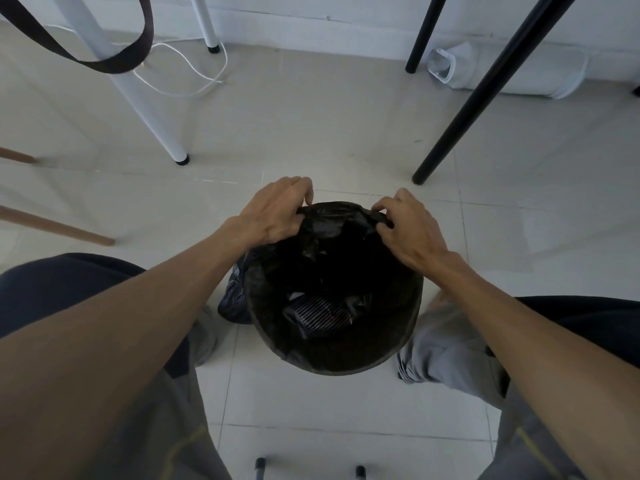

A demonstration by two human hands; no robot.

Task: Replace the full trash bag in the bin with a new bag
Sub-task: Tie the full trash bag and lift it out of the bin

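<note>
Both hands point(273, 216) point(408, 226) pinching bag point(332, 258) rim

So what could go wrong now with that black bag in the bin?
1. Both hands, left hand and right hand, pinch thin plastic at the far edge of the black bag; a hard pull might tear it.
2. The near side of the bag looks loose on the bin, so it may slip inside.
3. A second dark bag lies on the floor by the bin, close to the feet; the person could trip on it.
</note>
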